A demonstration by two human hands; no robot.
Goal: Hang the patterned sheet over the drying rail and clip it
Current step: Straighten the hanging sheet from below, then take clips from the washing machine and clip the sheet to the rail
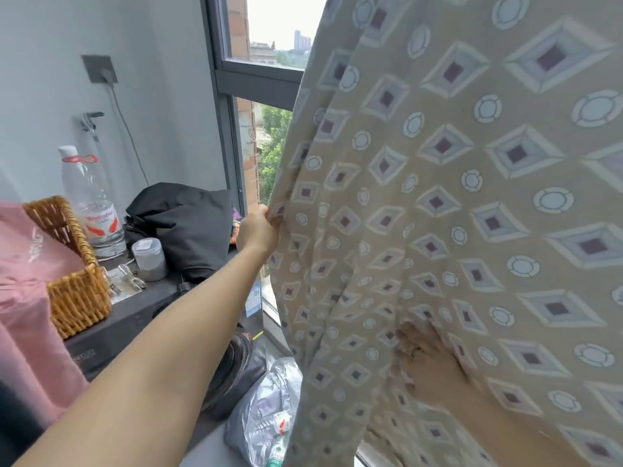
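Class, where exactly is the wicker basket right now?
Head view, far left: the wicker basket sits on the dark ledge, just left of the water bottle.

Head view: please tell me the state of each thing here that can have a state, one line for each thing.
patterned sheet: hanging down in folds, top out of view
left hand: grip closed on the sheet's left edge
right hand: gathering the sheet lower down, partly hidden by it
water bottle: upright, cap on
small jar: upright, lid on
wicker basket: upright
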